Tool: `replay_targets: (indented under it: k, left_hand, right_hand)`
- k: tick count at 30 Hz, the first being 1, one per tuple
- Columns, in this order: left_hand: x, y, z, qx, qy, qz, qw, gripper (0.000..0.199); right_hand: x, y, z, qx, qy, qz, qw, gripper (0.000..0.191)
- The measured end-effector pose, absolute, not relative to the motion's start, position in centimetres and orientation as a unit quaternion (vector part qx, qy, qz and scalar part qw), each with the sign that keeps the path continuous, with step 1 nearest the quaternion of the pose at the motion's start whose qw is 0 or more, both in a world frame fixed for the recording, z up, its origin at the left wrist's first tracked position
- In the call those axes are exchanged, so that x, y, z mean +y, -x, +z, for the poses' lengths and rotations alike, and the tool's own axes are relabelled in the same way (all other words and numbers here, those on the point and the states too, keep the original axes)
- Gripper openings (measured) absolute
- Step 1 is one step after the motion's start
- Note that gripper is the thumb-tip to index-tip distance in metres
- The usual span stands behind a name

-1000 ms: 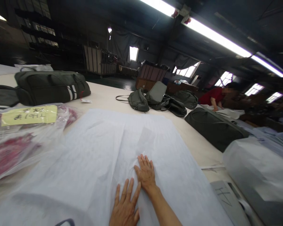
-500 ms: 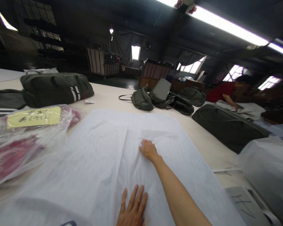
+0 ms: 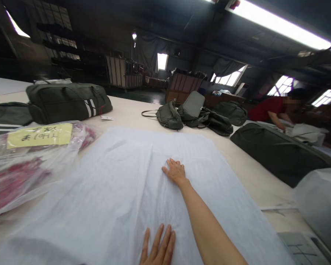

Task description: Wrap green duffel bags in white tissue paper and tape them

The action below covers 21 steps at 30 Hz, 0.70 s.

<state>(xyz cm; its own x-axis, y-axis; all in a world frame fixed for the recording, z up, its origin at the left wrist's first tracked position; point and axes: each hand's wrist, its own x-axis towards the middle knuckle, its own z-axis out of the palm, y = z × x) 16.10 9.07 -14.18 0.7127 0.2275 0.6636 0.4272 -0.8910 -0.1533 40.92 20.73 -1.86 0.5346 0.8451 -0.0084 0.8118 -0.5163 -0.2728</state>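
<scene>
A large, thin white sheet [image 3: 107, 191] lies spread over the table before me, with a long fold line down its middle and some wrinkles. My right hand [image 3: 175, 171] rests on the sheet beyond its centre, fingers spread and palm down. Nearer to me, at the bottom edge of the view, my left hand [image 3: 158, 248] lies flat with fingers stretched out on the same sheet. Neither hand grips anything. The lower part of my left hand is cut off by the frame.
To the left lie a clear plastic bag [image 3: 22, 180] with a yellow label and a dark green duffel bag [image 3: 68, 103]. Several dark bags [image 3: 169, 116] sit at the far side. A large dark bag [image 3: 278, 152] and a whitish plastic-wrapped item [image 3: 322, 198] stand right. A person in red [image 3: 267, 108] works beyond.
A raised crease by my right hand has flattened. My left hand has slid slightly towards me. The view has shifted, so the background sits a little further right.
</scene>
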Motion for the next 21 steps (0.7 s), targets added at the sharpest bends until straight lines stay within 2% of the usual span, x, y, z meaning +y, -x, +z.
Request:
replay_targets:
  k: [3, 7, 10, 14, 16, 18, 21]
  left_hand:
    - [9.6, -15.8, -13.6, -0.165, 0.916, -0.335, 0.147, 0.045]
    - [10.2, -15.3, -12.2, -0.130, 0.930, -0.313, 0.139, 0.051]
    - [10.0, -15.2, -10.9, -0.145, 0.935, -0.304, 0.115, 0.060]
    - [9.2, -15.1, -9.6, -0.173, 0.933, -0.303, 0.086, 0.066]
    - [8.9, -15.0, -9.3, -0.171, 0.933, -0.308, 0.075, 0.063]
    - [8.8, -14.8, -9.2, -0.166, 0.935, -0.309, 0.052, 0.056]
    - [9.0, -14.8, -9.1, -0.158, 0.945, -0.288, 0.001, 0.052]
  right_hand:
    - [21.7, -41.6, -1.3, -0.461, 0.871, 0.104, 0.138, 0.057]
    - [21.0, -41.7, 0.2, -0.433, 0.868, 0.137, 0.200, 0.070]
    - [17.1, -40.7, 1.9, -0.418, 0.862, 0.129, 0.256, 0.065]
    - [5.5, -39.4, 4.4, -0.412, 0.852, 0.143, 0.290, 0.048]
    - [-2.8, -40.0, 5.9, -0.377, 0.860, 0.121, 0.321, 0.044]
    - [-11.7, -41.3, 7.8, -0.286, 0.892, 0.074, 0.342, 0.045]
    - [-24.1, -43.3, 10.6, -0.118, 0.937, 0.004, 0.328, 0.046]
